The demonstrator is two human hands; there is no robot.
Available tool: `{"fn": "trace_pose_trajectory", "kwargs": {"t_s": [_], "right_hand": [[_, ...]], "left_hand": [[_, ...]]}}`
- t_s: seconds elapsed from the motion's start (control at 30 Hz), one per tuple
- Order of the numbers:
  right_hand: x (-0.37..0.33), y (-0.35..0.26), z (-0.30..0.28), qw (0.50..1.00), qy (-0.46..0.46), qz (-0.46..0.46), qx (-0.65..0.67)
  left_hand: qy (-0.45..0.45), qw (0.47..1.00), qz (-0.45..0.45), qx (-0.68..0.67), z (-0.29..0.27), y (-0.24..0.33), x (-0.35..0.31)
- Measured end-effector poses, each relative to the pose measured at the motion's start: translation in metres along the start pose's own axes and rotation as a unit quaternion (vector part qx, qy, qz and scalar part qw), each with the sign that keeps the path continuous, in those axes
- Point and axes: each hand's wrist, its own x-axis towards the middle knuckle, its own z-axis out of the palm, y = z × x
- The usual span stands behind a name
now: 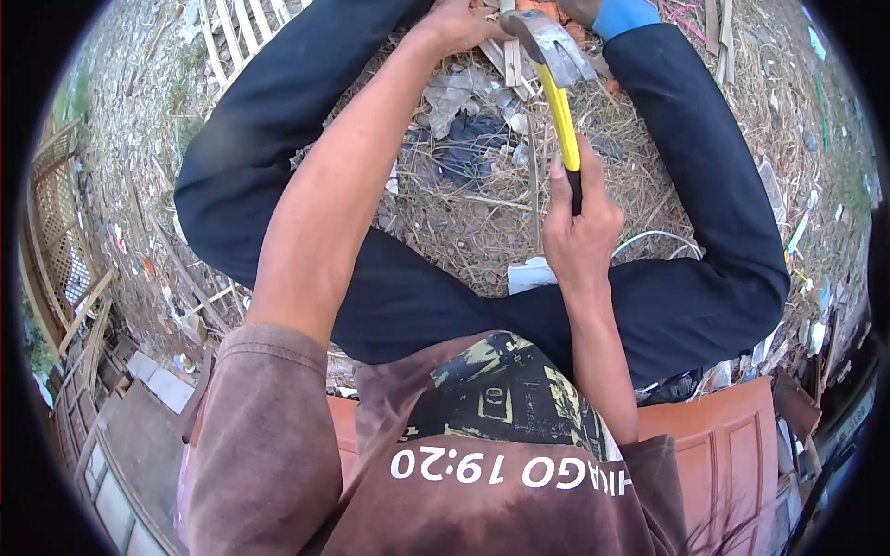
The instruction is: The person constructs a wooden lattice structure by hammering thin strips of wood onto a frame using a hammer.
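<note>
My right hand grips the dark lower end of a claw hammer with a yellow handle. The hammer's grey steel head points up and away from me, above the ground between my legs. At the top edge my left hand reaches forward with its fingers bent toward the hammer head, beside a thin wooden strip. The picture's edge and the hammer head hide part of that spot, so what the fingers pinch cannot be made out. Orange-red brick pieces lie just beyond the hammer head.
My legs in dark trousers bend around the work spot. Dry grass, scraps and dark plastic cover the ground. A white piece lies near my right wrist. Wooden slats stand at the upper left; a reddish-brown panel is beneath me.
</note>
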Motion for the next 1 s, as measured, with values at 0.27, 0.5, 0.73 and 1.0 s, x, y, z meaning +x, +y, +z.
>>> {"fn": "trace_pose_trajectory", "kwargs": {"t_s": [0.27,0.5,0.73,1.0], "right_hand": [[0.008,-0.001,0.004,0.999,-0.039,0.025,-0.015],[0.017,0.004,-0.004,0.997,-0.045,0.059,-0.033],[0.013,0.036,-0.001,0.988,-0.068,0.058,-0.127],[0.014,0.023,-0.033,0.983,0.069,0.136,0.106]], "left_hand": [[0.014,0.998,-0.053,-0.018,0.005,-0.025,0.016],[-0.209,0.977,0.025,0.041,-0.002,-0.014,0.019],[0.032,0.997,-0.058,0.047,0.011,0.014,0.005],[-0.022,0.997,-0.074,-0.018,-0.008,0.033,-0.008]]}}
